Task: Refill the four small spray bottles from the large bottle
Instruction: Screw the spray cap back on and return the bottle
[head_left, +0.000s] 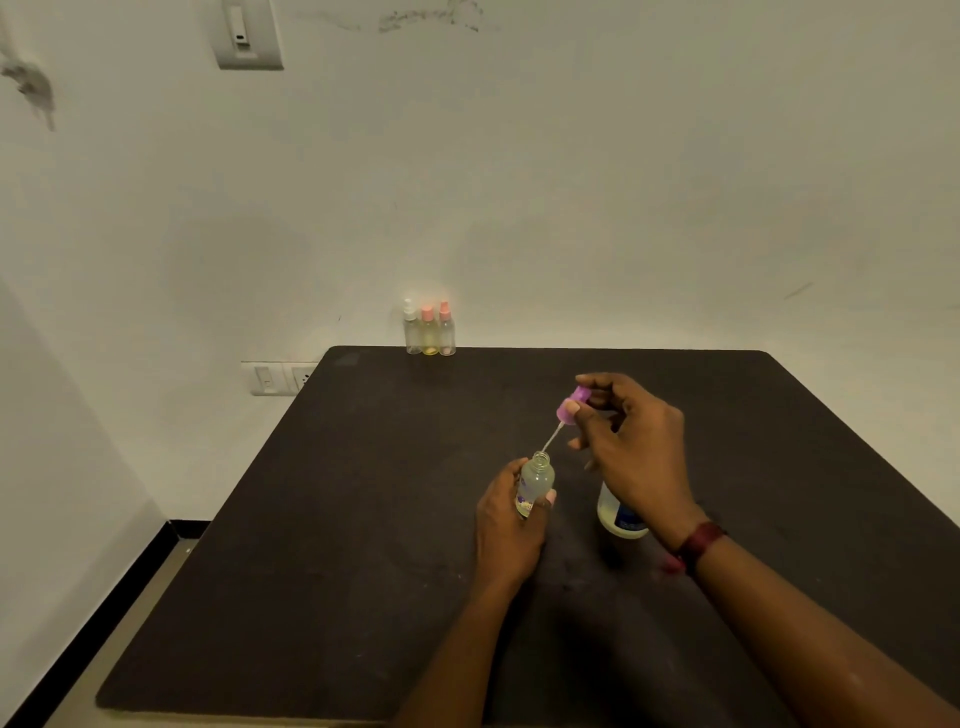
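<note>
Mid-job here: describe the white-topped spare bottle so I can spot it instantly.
Go to the far edge of the dark table, against the wall, where three small spray bottles stand in a row. It is the leftmost bottle. Its top is white, while the middle bottle and the right bottle have pink tops.

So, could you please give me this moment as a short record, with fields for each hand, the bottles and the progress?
left hand: holds the small bottle roughly upright, mouth open
right hand: pinches the purple spray cap, tilted, its dip tube pointing down at the bottle's mouth
large bottle: white with a blue label, standing on the table, partly hidden behind the right hand
three small bottles: capped, in a row at the table's far edge
progress: cap off this bottle; no pouring under way
</note>
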